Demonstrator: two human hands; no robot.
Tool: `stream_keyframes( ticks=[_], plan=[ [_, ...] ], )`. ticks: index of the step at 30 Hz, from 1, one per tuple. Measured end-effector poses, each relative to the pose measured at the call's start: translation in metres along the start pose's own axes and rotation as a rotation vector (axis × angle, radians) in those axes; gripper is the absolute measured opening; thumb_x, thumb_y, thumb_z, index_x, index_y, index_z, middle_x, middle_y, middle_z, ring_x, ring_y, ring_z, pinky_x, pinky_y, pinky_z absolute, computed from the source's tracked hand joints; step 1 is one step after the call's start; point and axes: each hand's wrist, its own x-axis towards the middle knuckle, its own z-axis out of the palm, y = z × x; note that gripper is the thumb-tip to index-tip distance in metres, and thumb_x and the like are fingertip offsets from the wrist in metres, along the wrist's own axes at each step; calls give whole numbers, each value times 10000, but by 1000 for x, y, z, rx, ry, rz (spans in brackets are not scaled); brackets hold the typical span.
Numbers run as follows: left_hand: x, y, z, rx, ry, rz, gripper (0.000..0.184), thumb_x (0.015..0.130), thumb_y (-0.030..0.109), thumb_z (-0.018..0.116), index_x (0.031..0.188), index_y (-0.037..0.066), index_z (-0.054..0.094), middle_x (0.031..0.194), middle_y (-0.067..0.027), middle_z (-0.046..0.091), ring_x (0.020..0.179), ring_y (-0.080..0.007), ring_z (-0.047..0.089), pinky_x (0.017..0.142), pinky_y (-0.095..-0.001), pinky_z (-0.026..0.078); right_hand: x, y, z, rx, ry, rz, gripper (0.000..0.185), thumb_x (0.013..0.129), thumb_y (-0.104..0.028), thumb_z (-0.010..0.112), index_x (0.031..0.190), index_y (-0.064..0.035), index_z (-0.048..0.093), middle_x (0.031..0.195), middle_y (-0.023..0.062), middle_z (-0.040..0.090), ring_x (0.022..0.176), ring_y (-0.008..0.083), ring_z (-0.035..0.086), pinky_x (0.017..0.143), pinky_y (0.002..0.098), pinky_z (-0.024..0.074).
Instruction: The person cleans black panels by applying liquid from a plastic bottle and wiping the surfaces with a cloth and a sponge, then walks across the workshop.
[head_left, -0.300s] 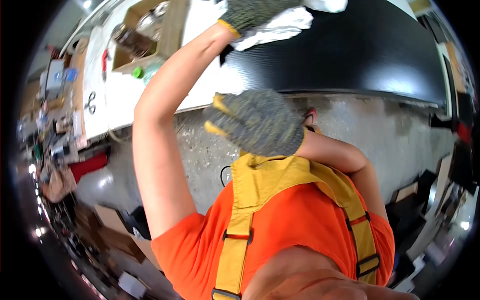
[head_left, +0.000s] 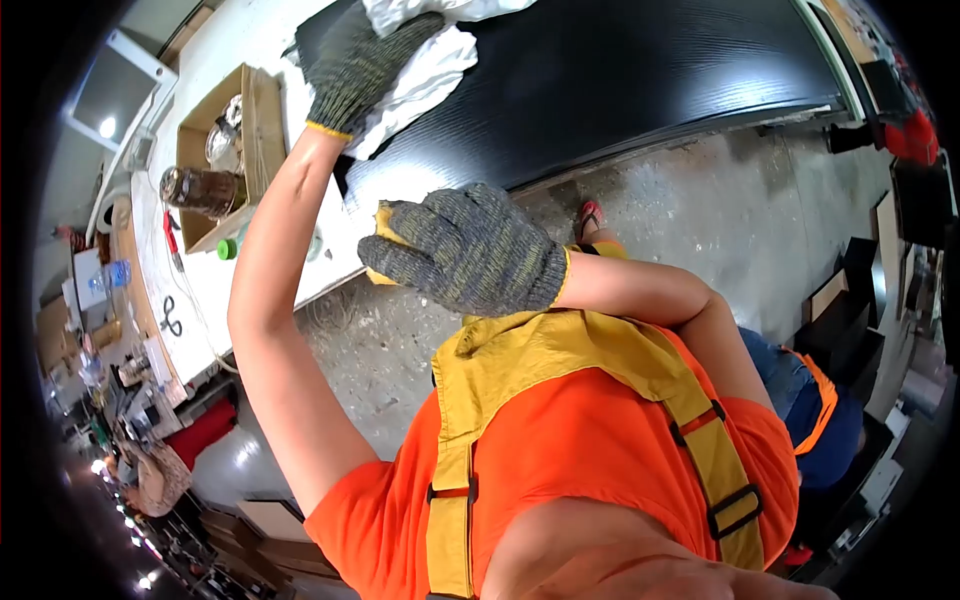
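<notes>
Head view showed the gloved left hand (head_left: pixel 362 75) laid over a crumpled white cloth (head_left: pixel 428 85), which spread out from beneath its palm and to its right, on a glossy black panel (head_left: pixel 640 75); whether the fingers pinched the fabric could not be told. Nearer the body than that grip, the gloved right hand (head_left: pixel 470 252) was bent across the front of the yellow overalls (head_left: pixel 545 365), fingers close together and pointing left, palm hidden, so whether it held anything could not be told. Left of the left hand stood an open box (head_left: pixel 265 120) with a brown-filled jar (head_left: pixel 203 192) at its edge; nearer the body from there were a green cap (head_left: pixel 227 249) and black-handled scissors (head_left: pixel 171 318).
</notes>
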Motion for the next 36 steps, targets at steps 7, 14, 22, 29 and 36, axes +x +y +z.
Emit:
stream_keyframes(
  ticks=[7, 14, 22, 29, 36],
  plan=[
    [2, 5, 3, -301, -39, -334, 466, 812, 452, 674, 1169, 155, 640, 735, -89, 659, 676, -176, 645, 608, -311, 496, -89, 74, -70, -250, 128, 258, 451, 826, -286, 662, 1230, -120, 549, 1156, 92, 566, 996, 232, 577, 882, 403, 471],
    [-6, 20, -20, 17, -75, -7, 357, 841, 164, 644, 1196, 149, 614, 1126, -28, 648, 963, -207, 635, 869, -317, 481, -176, 136, -190, -484, 452, 851, 454, 770, -149, 736, 1189, -53, 587, 1117, 110, 638, 1084, 227, 581, 937, 355, 459],
    [70, 137, -78, -957, -722, 313, 671, 700, 341, 767, 1265, 102, 498, 1334, -193, 477, 1228, -383, 462, 1058, -466, 330, -245, 165, -226, -485, 646, 973, 361, 825, -111, 702, 1157, -10, 601, 1095, 98, 626, 961, 188, 609, 830, 304, 511],
    [129, 162, -23, -1027, -602, 564, 749, 665, 333, 804, 1283, 58, 482, 1329, -201, 469, 1273, -415, 403, 1069, -549, 265, -267, 179, -220, -192, 941, 1101, 414, 799, -70, 720, 1191, -33, 588, 1100, 109, 630, 971, 191, 616, 843, 307, 525],
    [243, 206, 46, -893, -615, 798, 629, 748, 318, 727, 1280, 63, 508, 1341, -206, 457, 1295, -389, 376, 1108, -481, 233, -283, 188, -226, -148, 1018, 1300, 416, 805, -53, 706, 1198, -20, 575, 1089, 98, 624, 984, 181, 599, 840, 299, 509]
  ],
)
